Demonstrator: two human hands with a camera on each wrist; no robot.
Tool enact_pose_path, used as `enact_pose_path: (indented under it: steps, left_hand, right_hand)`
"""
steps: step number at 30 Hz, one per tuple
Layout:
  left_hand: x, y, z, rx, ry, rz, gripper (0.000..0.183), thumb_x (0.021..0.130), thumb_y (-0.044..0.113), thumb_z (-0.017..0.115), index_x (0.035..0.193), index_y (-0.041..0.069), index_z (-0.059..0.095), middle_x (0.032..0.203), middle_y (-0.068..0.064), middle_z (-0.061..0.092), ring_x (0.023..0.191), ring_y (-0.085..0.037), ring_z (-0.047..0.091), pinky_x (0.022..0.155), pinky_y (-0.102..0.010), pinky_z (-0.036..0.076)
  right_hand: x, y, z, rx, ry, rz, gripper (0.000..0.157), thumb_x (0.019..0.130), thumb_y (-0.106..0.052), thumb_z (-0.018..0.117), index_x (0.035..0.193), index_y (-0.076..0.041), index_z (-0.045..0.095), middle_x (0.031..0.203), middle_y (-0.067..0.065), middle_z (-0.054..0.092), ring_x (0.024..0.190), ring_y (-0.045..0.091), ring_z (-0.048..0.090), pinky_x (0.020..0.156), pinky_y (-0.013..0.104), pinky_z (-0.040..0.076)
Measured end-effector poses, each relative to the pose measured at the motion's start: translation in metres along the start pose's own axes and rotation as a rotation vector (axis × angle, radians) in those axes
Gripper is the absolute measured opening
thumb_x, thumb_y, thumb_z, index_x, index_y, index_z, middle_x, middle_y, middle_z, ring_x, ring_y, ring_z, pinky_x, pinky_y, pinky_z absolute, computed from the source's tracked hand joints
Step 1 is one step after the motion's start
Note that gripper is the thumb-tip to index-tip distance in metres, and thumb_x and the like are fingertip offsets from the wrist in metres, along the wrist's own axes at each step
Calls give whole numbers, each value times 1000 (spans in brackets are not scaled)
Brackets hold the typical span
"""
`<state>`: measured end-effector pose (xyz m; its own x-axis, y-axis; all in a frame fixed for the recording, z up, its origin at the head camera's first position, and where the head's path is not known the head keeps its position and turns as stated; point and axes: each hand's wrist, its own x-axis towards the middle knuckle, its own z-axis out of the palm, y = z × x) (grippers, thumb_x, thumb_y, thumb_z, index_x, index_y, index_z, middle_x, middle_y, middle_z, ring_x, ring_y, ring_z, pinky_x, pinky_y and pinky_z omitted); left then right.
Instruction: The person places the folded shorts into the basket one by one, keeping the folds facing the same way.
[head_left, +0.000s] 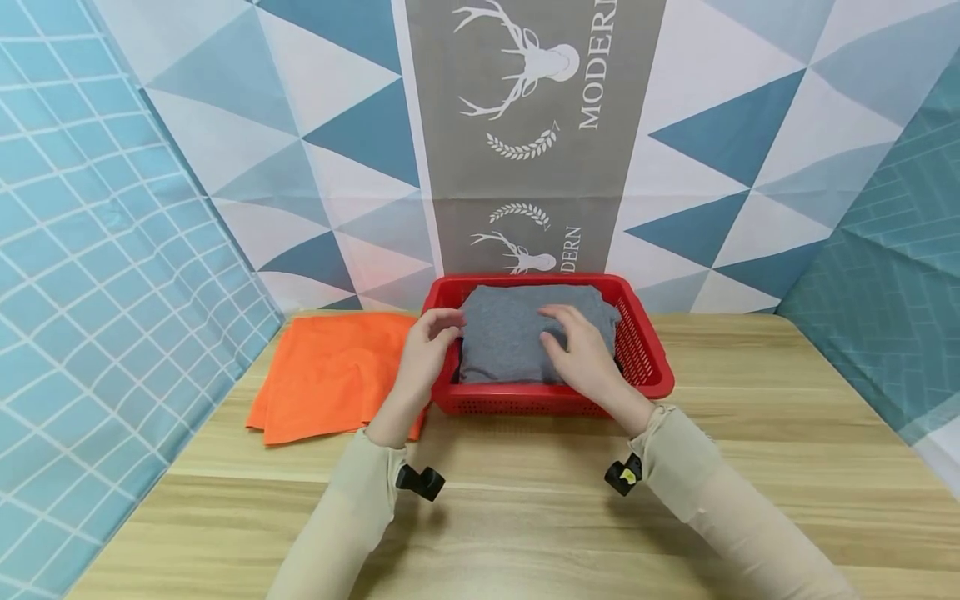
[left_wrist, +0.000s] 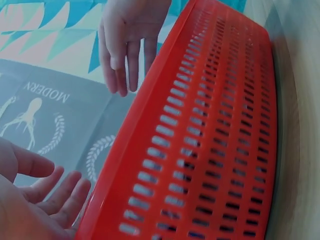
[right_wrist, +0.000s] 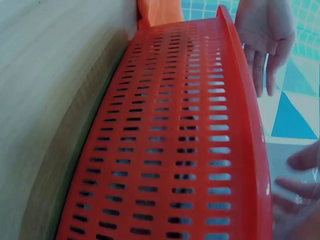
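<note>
A folded grey garment (head_left: 510,337) lies inside a red plastic basket (head_left: 525,400) with slotted walls. Over the basket's left end is my left hand (head_left: 426,350), its fingers relaxed and slightly bent, holding nothing. My right hand (head_left: 585,354) hovers above the right part of the grey garment, thumb and fingers apart with nothing between them. In the left wrist view, both the left hand (left_wrist: 45,200) and the right hand (left_wrist: 132,45) show above the rim of the basket (left_wrist: 200,125). The right wrist view shows the basket's slotted front wall (right_wrist: 150,130) up close.
An orange folded cloth (head_left: 330,375) lies on the wooden table (head_left: 510,517) left of the basket, close to its left wall. Behind stands a patterned backdrop (head_left: 360,125) with triangles and a deer print. A blue tiled sheet (head_left: 97,250) borders the left side.
</note>
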<state>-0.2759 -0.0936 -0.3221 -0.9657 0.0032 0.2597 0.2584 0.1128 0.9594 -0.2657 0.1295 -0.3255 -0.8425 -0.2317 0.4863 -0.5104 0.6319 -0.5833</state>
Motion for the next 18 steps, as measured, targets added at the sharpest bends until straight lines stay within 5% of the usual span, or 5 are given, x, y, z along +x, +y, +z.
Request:
enact_pose_path:
  steps: [6,10,18]
  left_hand:
    - [-4,0,-18,-33,-4,-23,25,92,1,42,114,-3,55,111,-23,56,91,-21,58,96,-40,42]
    - [-9,1,-28,-48,37,-66,25,93,3,42,114,0,55,109,-17,58,90,-18,59,97,-40,42]
    - [-12,0,-47,-89,144,-50,25,92,1,41,112,-4,56,99,-12,60,88,-25,60,88,-31,46]
  right_hand:
    - [-1,-9,15,66,-75,-126,39,92,-16,51,131,-11,48,132,6,48,125,20,42,102,42,34]
    - [-1,-18,23,97,-121,-149,40,93,-17,50,132,-14,47,133,4,47,126,19,41,103,42,33]
    - [-2,-32,33,114,-145,-168,40,93,-15,50,132,-14,47,133,2,48,125,17,42,102,42,35]
